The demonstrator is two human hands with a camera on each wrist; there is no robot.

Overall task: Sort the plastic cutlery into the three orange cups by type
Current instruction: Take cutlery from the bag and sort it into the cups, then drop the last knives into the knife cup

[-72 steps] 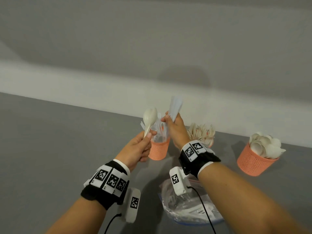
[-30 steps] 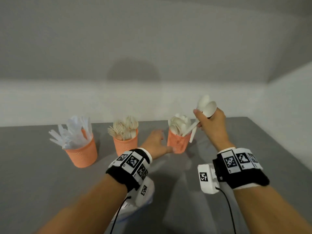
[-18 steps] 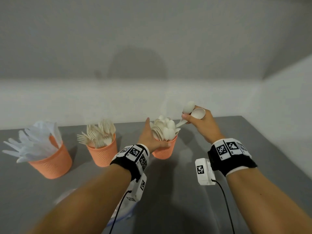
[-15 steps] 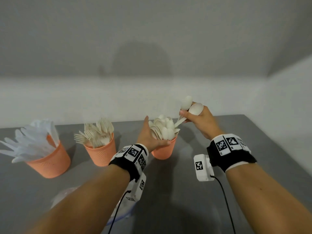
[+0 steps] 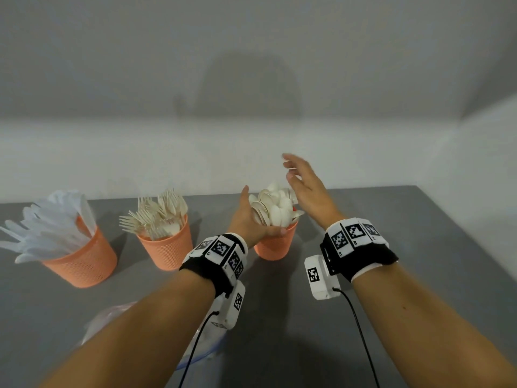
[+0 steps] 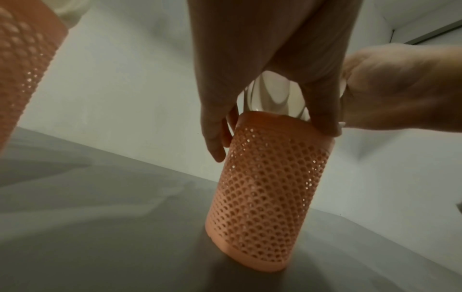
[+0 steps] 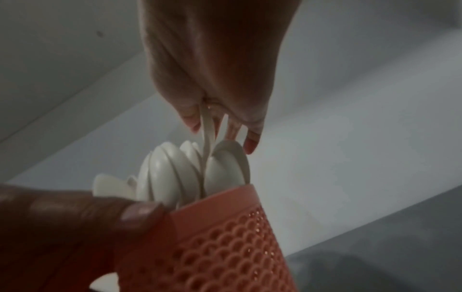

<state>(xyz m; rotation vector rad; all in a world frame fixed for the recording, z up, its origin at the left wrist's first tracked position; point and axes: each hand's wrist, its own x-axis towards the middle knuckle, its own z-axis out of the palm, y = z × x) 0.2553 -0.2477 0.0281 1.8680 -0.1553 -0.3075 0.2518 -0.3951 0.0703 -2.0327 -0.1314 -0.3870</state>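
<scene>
Three orange cups stand on the grey bench [image 5: 391,317]: knife cup [image 5: 84,261] at left, fork cup [image 5: 167,247] in the middle, spoon cup [image 5: 275,246] at right. The left hand [image 5: 249,222] has its grip closed round the spoon cup's rim. The right hand [image 5: 305,186] hovers above it, grip apart, fingers extended. The spoons [image 5: 272,210] stand bowl-up in that cup. A clear plastic bag [image 5: 112,317] lies near the front edge.

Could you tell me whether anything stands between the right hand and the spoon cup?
Nothing visible does. The right hand hangs directly over the spoons packed in the spoon cup; the left hand grips its rim at the side.
</scene>
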